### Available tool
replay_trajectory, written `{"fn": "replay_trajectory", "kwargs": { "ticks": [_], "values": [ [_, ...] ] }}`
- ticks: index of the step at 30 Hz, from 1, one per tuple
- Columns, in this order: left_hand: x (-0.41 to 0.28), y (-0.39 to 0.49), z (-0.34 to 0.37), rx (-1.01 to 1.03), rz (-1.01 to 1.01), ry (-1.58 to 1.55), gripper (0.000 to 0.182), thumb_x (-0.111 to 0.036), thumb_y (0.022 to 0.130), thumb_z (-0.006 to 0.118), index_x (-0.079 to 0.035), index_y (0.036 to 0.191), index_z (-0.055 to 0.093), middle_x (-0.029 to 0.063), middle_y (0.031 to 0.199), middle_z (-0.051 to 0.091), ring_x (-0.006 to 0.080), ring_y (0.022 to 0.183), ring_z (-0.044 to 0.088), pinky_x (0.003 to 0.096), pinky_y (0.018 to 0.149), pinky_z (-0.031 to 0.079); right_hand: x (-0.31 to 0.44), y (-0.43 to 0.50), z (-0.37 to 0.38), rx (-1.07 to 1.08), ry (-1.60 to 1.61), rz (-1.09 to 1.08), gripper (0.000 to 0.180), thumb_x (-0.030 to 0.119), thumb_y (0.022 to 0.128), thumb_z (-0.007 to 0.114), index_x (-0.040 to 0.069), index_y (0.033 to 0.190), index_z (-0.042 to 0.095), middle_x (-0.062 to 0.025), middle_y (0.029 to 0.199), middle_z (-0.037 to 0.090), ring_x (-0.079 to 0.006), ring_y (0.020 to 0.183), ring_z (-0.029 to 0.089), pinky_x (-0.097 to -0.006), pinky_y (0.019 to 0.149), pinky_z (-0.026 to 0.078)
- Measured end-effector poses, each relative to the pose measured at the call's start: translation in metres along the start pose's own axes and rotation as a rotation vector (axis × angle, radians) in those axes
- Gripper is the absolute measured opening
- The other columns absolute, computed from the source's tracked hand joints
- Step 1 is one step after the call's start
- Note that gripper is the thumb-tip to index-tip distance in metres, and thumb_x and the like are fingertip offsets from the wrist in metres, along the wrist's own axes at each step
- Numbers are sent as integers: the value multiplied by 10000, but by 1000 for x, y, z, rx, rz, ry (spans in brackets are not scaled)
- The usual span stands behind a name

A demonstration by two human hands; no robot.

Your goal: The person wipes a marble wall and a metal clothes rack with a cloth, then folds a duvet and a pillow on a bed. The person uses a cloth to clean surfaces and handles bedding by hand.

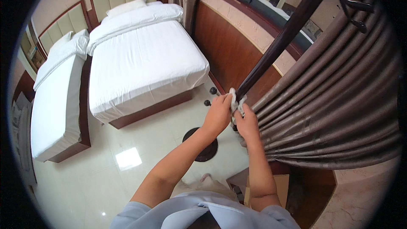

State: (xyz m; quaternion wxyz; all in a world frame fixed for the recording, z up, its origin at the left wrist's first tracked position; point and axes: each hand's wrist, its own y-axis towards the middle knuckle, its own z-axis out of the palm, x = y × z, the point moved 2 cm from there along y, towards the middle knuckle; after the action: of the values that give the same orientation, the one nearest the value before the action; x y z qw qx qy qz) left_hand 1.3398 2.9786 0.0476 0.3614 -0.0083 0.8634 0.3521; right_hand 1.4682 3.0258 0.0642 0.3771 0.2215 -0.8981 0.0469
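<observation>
A dark wooden coat stand's pole [276,47] rises from the middle towards the upper right, where its hooks show. Around its lower part is a whitish cloth [234,99]. My left hand [218,114] grips this cloth against the pole from the left. On the other side, my right hand [247,122] holds the cloth too, with its fingers partly hidden by the fabric. Dark rounded feet [213,90] of the stand show near the floor, left of the hands.
Two beds with white bedding [146,60] stand at the left. A grey-brown curtain [318,101] hangs close on the right, beside the wood-panelled wall [222,41] and window. A round black object [206,149] lies on the tiled floor, near a cardboard piece [281,186].
</observation>
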Motion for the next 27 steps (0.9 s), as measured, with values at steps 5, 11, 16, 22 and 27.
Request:
{"fn": "replay_trajectory", "kwargs": {
  "ticks": [5, 11, 16, 22, 27],
  "values": [
    [-8, 2, -12, 291, -146, -19, 467, 65, 844, 548, 5, 1305, 506, 235, 1158, 583, 405, 1080, 559, 479, 916, 468, -7, -7, -15, -197, 292, -131, 279, 98, 872, 648, -41, 1113, 630, -170, 1100, 657, -255, 1058, 615, -364, 915, 471],
    [-75, 84, -39, -221, 272, -137, 597, 73, 848, 545, -1, 1426, 416, 255, 1209, 552, 434, 1085, 541, 465, 961, 441, 52, 34, -83, -528, 298, -572, 529, 103, 964, 541, -61, 1439, 377, -240, 1346, 498, -372, 1198, 533, -449, 1012, 421],
    [-79, 104, -32, 33, -3, -330, 421, -98, 953, 527, 3, 1354, 448, 276, 1228, 568, 431, 1142, 550, 437, 978, 436, 53, 64, -60, -314, 577, -478, 496, 212, 990, 521, -59, 1380, 378, -265, 1240, 512, -396, 1128, 532, -477, 978, 405],
    [-15, 57, 0, 266, -181, -336, 417, -162, 967, 538, -19, 1346, 438, 229, 1222, 591, 390, 1175, 566, 418, 1008, 422, -3, 61, -9, -249, 432, -452, 486, 335, 940, 578, -31, 1245, 483, -266, 1164, 560, -432, 1081, 536, -515, 935, 410],
    [26, 27, 28, 335, -244, -122, 442, -91, 907, 570, -18, 1325, 446, 254, 1193, 594, 418, 1167, 558, 450, 992, 432, -31, 55, 9, -93, 224, -338, 471, 364, 916, 593, -27, 1168, 518, -278, 1113, 581, -459, 1068, 533, -549, 918, 409]
  ]
}}
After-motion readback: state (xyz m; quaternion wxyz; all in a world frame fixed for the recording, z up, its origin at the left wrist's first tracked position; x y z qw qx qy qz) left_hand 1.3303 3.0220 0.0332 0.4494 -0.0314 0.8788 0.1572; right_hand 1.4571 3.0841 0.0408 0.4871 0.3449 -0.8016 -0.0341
